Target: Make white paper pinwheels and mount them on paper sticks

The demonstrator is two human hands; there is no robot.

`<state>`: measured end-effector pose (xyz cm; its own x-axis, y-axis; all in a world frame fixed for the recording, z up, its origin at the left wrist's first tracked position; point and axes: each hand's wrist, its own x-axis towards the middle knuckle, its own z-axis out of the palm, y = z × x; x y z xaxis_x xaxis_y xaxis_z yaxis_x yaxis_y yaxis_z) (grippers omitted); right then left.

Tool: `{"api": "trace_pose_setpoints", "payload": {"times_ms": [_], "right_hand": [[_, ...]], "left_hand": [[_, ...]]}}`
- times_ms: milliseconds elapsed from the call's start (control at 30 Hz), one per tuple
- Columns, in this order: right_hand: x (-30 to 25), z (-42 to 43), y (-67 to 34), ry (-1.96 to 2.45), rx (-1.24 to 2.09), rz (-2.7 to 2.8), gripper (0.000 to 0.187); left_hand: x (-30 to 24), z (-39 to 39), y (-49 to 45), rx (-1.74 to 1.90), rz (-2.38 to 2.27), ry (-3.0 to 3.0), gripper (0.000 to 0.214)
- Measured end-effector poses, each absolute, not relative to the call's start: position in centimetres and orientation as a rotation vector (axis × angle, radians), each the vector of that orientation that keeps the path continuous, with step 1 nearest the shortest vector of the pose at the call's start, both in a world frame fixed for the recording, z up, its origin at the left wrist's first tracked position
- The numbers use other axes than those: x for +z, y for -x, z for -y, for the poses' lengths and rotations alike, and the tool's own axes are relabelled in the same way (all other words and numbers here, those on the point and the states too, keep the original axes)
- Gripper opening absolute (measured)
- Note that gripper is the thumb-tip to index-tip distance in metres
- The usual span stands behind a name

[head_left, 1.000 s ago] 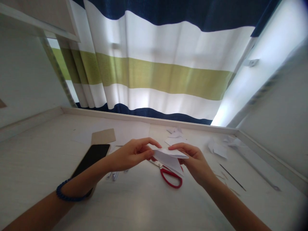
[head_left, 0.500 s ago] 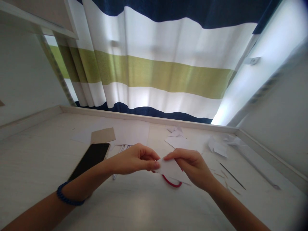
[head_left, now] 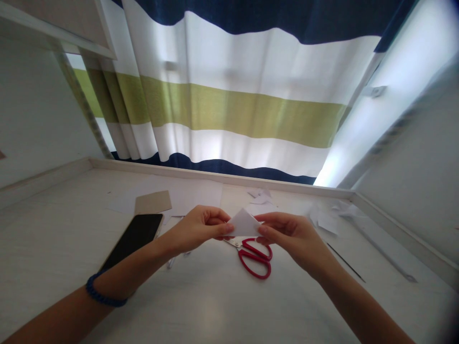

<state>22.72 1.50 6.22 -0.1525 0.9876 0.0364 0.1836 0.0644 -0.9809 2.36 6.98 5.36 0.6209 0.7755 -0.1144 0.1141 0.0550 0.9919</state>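
Over the counter point(head_left: 215, 306), near the scissors point(head_left: 255, 256), the left hand point(head_left: 201, 226) and the right hand point(head_left: 292, 234) each pinch one side of the pointy paper point(head_left: 244, 223), which might rip or get a wrong crease if one hand pulls or squeezes harder than the other.

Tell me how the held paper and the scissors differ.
The held paper is white; the scissors have red handles. The held paper is pinched between the left hand and right hand; the scissors lie on the table. The held paper peaks in one corner; the scissors show two loops.
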Motion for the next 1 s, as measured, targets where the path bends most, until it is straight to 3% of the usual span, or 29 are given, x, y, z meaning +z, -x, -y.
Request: {"api": "trace_pose_setpoints", "payload": {"times_ms": [233,433,700,1000], "right_hand": [[6.0,-1.4,-22.4,1.259,1.115,1.461,0.019],[6.4,-0.6,-21.8,1.280,1.046,1.577,0.016],[6.6,-0.5,-21.9,1.283,0.635,1.835,0.010],[6.9,-0.3,-21.8,1.267,0.671,1.773,0.007]], "left_hand": [[5.3,-6.5,-2.4,0.453,-0.683,-1.565,0.025],[5.8,-5.6,-2.7,0.623,-0.742,-1.661,0.026],[5.7,-5.4,-2.8,0.694,-0.700,-1.503,0.018],[5.6,-5.3,-2.9,0.764,-0.705,-1.512,0.013]]}}
